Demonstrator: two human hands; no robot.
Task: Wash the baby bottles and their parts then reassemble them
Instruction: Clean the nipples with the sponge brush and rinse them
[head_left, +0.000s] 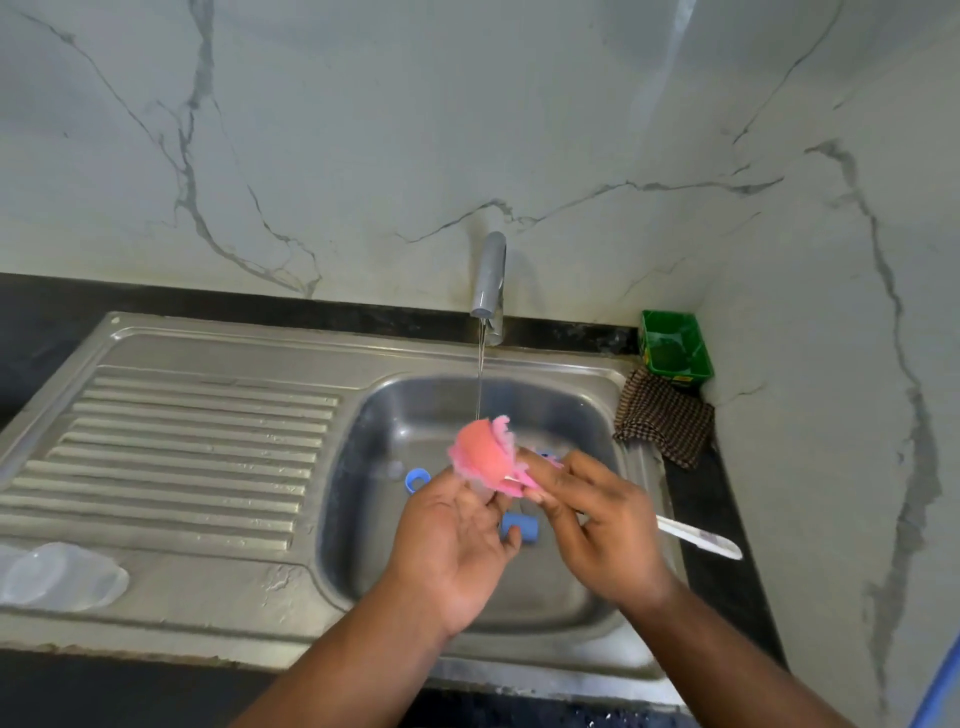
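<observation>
Water from the steel tap hits the fuzzy pink sponge brush above the sink; fingers of your right hand pinch its white handle, those of your left hand curl round a clear part.

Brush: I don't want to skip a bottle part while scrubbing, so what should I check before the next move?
1. Water running: ok, a thin stream falls from the tap onto the pink head of the brush.
2. Brush held: ok, the right hand grips it, and its white handle sticks out to the right.
3. Part in the left hand: cannot tell, something pale sits under the pink head.
4. Blue ring and blue cap washed: cannot tell, both lie in the sink.
5. Reassembly: not ok, the clear pieces lie apart on the draining board.
</observation>
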